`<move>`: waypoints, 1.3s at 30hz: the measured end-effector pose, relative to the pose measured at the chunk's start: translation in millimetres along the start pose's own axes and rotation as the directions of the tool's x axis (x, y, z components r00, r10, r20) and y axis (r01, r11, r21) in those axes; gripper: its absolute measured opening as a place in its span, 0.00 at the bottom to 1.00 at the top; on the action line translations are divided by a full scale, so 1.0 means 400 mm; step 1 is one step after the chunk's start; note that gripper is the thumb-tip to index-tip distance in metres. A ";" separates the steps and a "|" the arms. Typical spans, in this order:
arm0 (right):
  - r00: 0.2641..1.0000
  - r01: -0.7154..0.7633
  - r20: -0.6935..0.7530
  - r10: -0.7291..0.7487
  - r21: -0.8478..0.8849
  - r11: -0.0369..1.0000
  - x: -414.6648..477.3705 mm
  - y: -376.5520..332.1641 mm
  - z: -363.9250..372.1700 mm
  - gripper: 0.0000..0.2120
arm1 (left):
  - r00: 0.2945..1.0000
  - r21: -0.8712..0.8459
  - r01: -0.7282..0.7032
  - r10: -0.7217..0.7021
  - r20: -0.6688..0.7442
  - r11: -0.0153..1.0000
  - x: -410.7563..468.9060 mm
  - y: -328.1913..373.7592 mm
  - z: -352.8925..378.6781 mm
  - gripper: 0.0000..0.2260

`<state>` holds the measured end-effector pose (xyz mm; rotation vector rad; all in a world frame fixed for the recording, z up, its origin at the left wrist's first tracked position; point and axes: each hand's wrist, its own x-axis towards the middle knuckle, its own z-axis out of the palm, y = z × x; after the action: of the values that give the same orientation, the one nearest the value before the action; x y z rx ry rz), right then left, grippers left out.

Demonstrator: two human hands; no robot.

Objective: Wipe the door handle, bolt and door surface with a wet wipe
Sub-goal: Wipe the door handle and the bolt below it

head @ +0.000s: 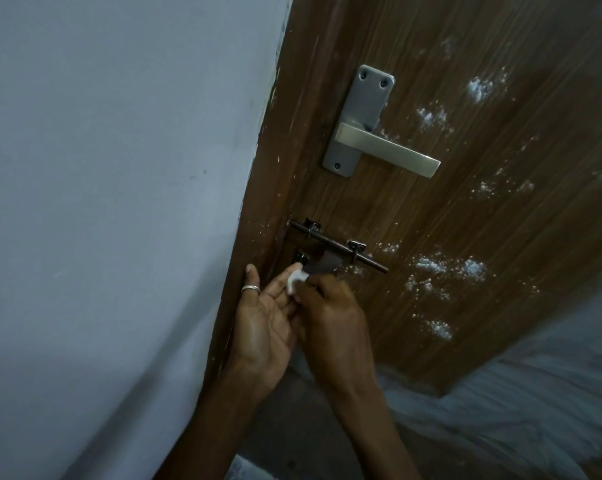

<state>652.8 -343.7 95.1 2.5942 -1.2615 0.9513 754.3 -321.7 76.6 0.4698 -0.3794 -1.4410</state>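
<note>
A brown wooden door carries a silver lever handle and, below it, a dark sliding bolt. White powdery smears dot the door surface to the right of both. A small white wet wipe is pinched in my right hand, just under the bolt's hanging tab. My left hand, wearing a silver ring, is palm-up beside it, fingers spread, its fingertips touching the wipe and the door's edge.
A pale blue-grey wall fills the left side, meeting the door edge. Below the door lies a grey, streaked floor. A dark area sits under my forearms.
</note>
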 end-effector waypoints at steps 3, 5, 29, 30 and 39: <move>0.979 -0.032 -0.203 -0.006 -0.185 0.982 0.058 0.032 -0.043 0.12 | 1.000 0.003 -0.026 0.026 -0.010 1.000 -0.003 -0.003 0.010 0.32; 0.974 -0.038 -0.225 -0.011 -0.211 0.977 0.052 0.018 -0.028 0.15 | 1.000 0.005 -0.024 0.024 -0.012 1.000 -0.004 -0.002 0.011 0.33; 0.993 -0.002 -0.118 -0.017 -0.161 0.987 -0.005 0.000 -0.015 0.16 | 0.999 0.071 -0.041 0.041 -0.005 0.997 -0.015 0.006 0.001 0.31; 0.995 0.024 -0.098 -0.034 -0.107 0.994 -0.021 -0.003 -0.019 0.13 | 0.999 0.078 -0.046 0.047 -0.009 0.996 -0.016 0.008 -0.003 0.30; 0.911 0.076 -0.413 -0.014 0.133 0.988 -0.003 -0.001 -0.111 0.17 | 0.949 0.315 -0.313 0.280 0.145 0.896 -0.012 0.032 0.056 0.14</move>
<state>630.8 -327.1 129.9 2.3265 -1.0472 1.5321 753.2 -317.9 102.5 0.5888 -0.7502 -1.1047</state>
